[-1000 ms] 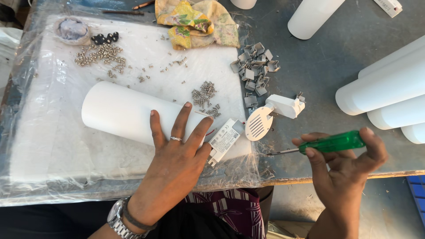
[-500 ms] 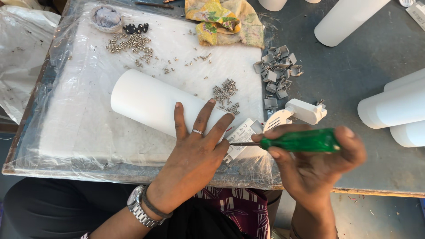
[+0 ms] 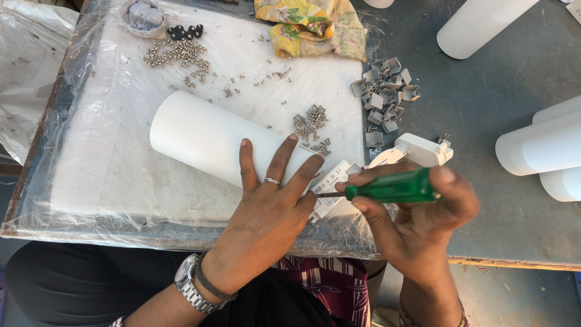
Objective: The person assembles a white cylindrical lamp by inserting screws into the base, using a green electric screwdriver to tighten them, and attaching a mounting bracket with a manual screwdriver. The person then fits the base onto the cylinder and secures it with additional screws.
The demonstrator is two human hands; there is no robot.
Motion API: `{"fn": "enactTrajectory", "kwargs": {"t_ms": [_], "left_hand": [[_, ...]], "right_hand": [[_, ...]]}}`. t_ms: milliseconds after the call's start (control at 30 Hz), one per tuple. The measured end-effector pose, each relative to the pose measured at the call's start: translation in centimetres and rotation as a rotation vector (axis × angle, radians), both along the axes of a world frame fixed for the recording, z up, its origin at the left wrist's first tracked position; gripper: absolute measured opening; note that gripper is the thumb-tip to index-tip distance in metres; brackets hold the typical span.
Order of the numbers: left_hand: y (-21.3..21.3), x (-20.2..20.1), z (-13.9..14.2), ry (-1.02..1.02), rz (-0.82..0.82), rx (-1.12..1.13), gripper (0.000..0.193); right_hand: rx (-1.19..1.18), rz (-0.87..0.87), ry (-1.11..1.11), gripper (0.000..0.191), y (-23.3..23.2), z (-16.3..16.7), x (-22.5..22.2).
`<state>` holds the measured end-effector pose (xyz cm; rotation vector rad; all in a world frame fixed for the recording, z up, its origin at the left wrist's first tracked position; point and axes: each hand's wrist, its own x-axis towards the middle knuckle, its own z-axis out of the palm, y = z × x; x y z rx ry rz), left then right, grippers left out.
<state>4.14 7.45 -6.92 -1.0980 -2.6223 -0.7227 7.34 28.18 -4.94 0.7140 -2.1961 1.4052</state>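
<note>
Green-handled screwdriver (image 3: pixel 393 188) sits clenched in the right hand (image 3: pixel 417 209), grip pressed tight around it, its tip at the small white box (image 3: pixel 331 192) on the end of the white cylinder (image 3: pixel 212 142). Left hand (image 3: pixel 269 203) lies flat on that cylinder, fingers spread, pinning it near the counter (image 3: pixel 484 109) edge. Risk: the tip sits just beside those fingertips, so a slip could jab them, or the round tube could roll. Beyond lie loose screws (image 3: pixel 311 121), grey clips (image 3: pixel 387 91), then a floral cloth (image 3: pixel 308 24).
</note>
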Motion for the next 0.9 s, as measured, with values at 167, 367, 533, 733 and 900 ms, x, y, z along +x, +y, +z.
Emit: {"fn": "enactTrajectory", "kwargs": {"t_ms": [167,367,533,733,900], "left_hand": [[0.0,0.0,0.0,0.020,0.000,-0.065,0.004],[0.1,0.0,-0.2,0.026,0.007,-0.081,0.004],[0.2,0.0,-0.5,0.050,0.022,-0.094,0.006],[0.0,-0.2,-0.9,0.099,0.005,-0.102,0.016],[-0.4,-0.8,-1.2,0.078,-0.026,-0.120,0.010]], "right_hand": [[0.104,0.008,0.052,0.081,-0.4,0.4,-0.6],[0.087,-0.008,0.030,0.079,-0.3,0.2,-0.7],[0.015,-0.029,0.043,0.081,-0.7,-0.6,-0.6],[-0.511,0.077,0.011,0.070,2.7,0.2,-1.0],[-0.113,-0.153,-0.233,0.028,6.4,0.8,-0.5]]}}
